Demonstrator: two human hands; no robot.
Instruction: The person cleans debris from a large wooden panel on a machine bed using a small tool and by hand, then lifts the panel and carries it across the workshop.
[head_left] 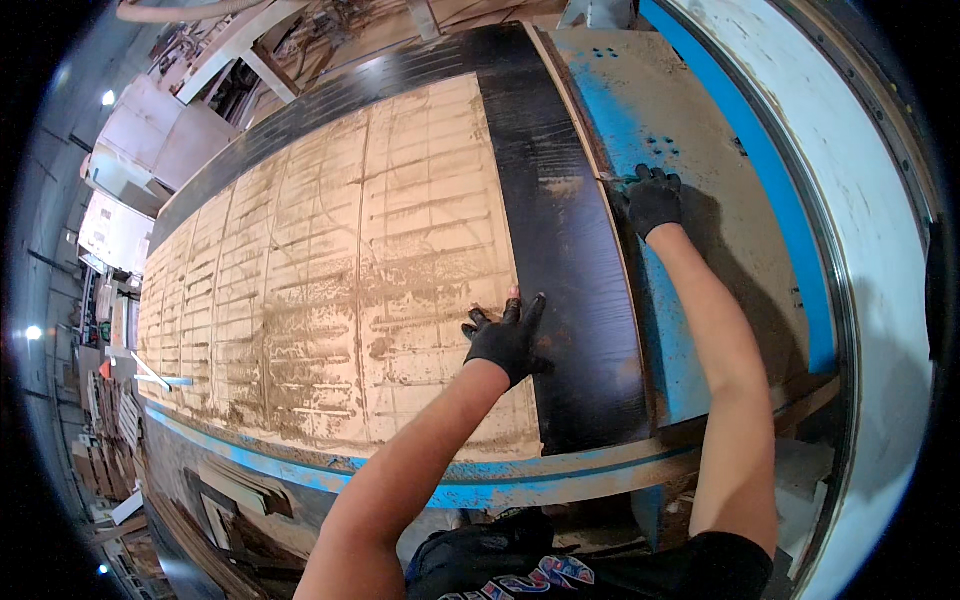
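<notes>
A large flat panel point(560, 240) with a black wood-grain border lies in front of me. Its pale tan middle point(430, 190) is scored with grooves and dusted with sawdust. My left hand point(505, 345), in a black glove with some fingertips bare, rests on it with fingers spread, across the line between tan and black. At the panel's right edge is my right hand point(655, 200), also gloved in black, its fingers bent. A small thin greyish thing shows between these fingers and the edge; its kind is too small to make out.
The panel lies on a blue machine bed point(690, 375), coated with sawdust on the right. A blue rail point(800, 260) and a pale beam point(880, 400) run along the right. Wooden boards point(235, 500) are stacked below left. A white frame point(235, 50) stands at the far left.
</notes>
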